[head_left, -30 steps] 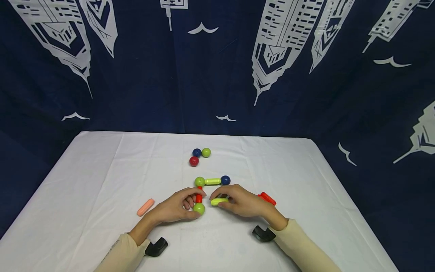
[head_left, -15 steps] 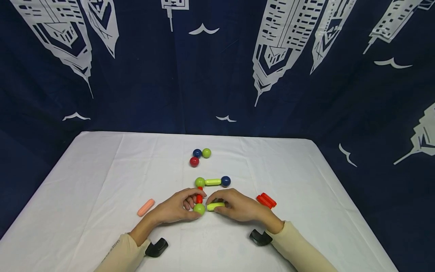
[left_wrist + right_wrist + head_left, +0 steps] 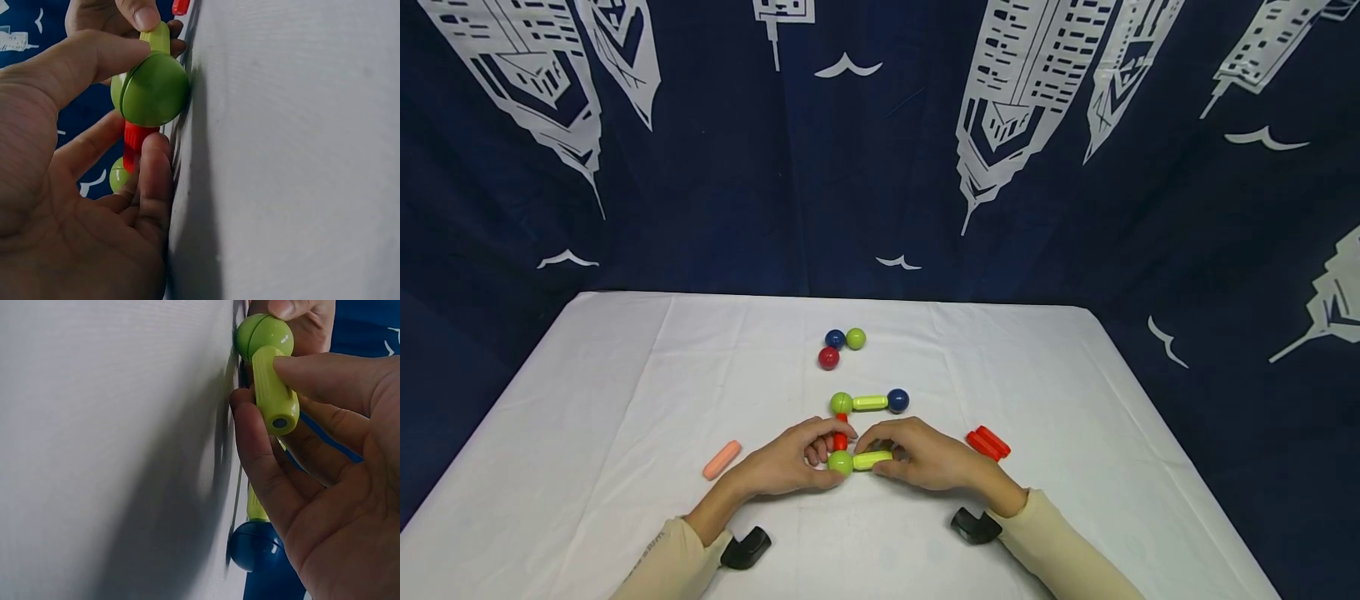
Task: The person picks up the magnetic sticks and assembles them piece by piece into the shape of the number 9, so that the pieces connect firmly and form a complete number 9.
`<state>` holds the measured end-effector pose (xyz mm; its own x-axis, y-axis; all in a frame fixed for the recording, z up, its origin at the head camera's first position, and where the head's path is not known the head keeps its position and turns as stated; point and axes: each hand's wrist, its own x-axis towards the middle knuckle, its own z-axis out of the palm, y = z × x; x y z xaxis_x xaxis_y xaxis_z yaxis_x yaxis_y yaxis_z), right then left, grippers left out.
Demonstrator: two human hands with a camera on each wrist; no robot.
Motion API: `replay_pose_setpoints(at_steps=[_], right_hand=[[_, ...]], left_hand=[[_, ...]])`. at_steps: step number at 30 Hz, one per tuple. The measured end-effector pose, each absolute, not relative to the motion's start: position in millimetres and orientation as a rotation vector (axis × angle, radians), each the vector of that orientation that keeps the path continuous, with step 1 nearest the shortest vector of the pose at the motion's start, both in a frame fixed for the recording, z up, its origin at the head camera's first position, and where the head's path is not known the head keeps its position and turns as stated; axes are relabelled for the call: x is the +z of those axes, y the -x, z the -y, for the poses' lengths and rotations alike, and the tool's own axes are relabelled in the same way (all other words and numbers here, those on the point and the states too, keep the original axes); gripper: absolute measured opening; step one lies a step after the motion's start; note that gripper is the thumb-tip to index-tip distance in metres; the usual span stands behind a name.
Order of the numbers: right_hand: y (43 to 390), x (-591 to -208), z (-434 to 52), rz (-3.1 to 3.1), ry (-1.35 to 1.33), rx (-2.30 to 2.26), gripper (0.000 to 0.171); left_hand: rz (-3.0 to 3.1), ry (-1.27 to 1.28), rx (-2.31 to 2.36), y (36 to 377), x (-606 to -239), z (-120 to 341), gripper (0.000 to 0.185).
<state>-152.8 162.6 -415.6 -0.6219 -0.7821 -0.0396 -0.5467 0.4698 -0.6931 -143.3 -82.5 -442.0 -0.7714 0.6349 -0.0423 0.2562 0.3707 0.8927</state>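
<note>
On the white table (image 3: pixel 625 392) lies a joined toy: a far green ball (image 3: pixel 841 402), a lime stick (image 3: pixel 870 402) and a blue ball (image 3: pixel 897 400) in a row. A red stick (image 3: pixel 841 431) runs from that green ball back to a near green ball (image 3: pixel 840 462). My left hand (image 3: pixel 829 454) grips the near green ball (image 3: pixel 153 90) between thumb and fingers, beside the red stick (image 3: pixel 134 144). My right hand (image 3: pixel 872 457) pinches a second lime stick (image 3: pixel 272 390), whose end touches the near green ball (image 3: pixel 262 334). The blue ball (image 3: pixel 253 544) shows behind my right hand.
Three loose balls sit farther back: blue (image 3: pixel 834 338), green (image 3: pixel 855 338) and red (image 3: pixel 828 357). A salmon stick (image 3: pixel 722 459) lies to the left, two red sticks (image 3: pixel 988 442) to the right. Black wrist mounts (image 3: pixel 745 546) (image 3: pixel 973 525) hang under both sleeves. A dark blue printed curtain (image 3: pixel 700 167) backs the table.
My right hand has carried the second lime stick left and down until its end meets the near green ball. My left hand has stayed on that ball.
</note>
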Motion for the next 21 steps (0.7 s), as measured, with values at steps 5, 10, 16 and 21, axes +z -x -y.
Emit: replay_pose_setpoints(at_steps=[5,10,16,21], right_hand=[[153.0,-414.8,-164.0,-2.367,1.106,-0.922,0.027],[155.5,-412.4,-166.3,-2.379,1.104,-0.915,0.024],[166.3,-402.6,-172.2,-2.411,1.124,-0.918,0.023],[184.4,-391.8,-173.9,-2.45,1.1,-0.934,0.025]], left_hand=[[-2.347,-0.854,1.236,139.2,-442.1,80.5,0.039],[-2.371,-0.86,1.207,137.9,-441.8,80.3,0.034],[-2.34,-0.87,1.235,138.8,-442.7,82.0,0.034],[-2.331,-0.873,1.24,139.6,-442.1,81.3,0.033]])
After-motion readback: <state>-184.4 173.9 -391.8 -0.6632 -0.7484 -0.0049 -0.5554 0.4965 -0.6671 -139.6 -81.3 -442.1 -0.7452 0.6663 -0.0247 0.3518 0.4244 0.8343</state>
